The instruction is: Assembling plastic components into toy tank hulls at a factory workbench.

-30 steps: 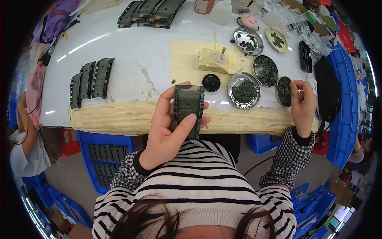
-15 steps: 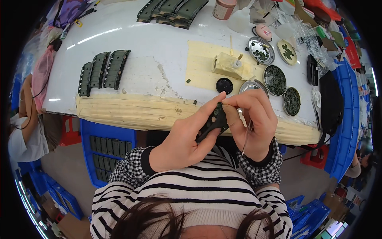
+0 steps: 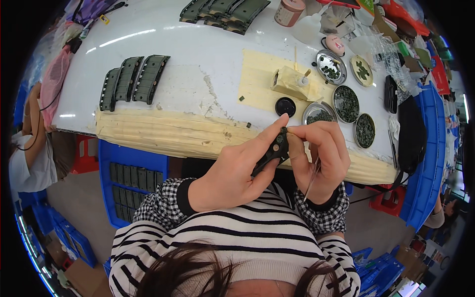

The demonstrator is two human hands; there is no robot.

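Observation:
My left hand (image 3: 230,171) is wrapped round a dark, curved plastic part (image 3: 280,147) and holds it tilted up over the table's front edge. A small copper-coloured round spot shows on the part's face. At its upper end, the thumb and forefinger of my right hand (image 3: 324,153) pinch together; anything between those fingertips is too small to make out. A thin metal tool (image 3: 312,180), perhaps tweezers, lies held against my right palm and points down towards me. Just beyond the hands are a small black round dish (image 3: 285,107) and a steel dish (image 3: 305,114) of small dark green bits.
More dishes of green pieces stand at right, among them a cream dish (image 3: 368,77). A tape-covered block (image 3: 289,85) sits on yellow paper (image 3: 250,74). Green curved parts (image 3: 127,79) lie at left. A blue crate (image 3: 106,171) of dark parts is below the padded edge (image 3: 163,131).
The whole view has shifted slightly, so the table things and my hands appear further right. My grip on the part looks the same, and more of the near steel dish shows.

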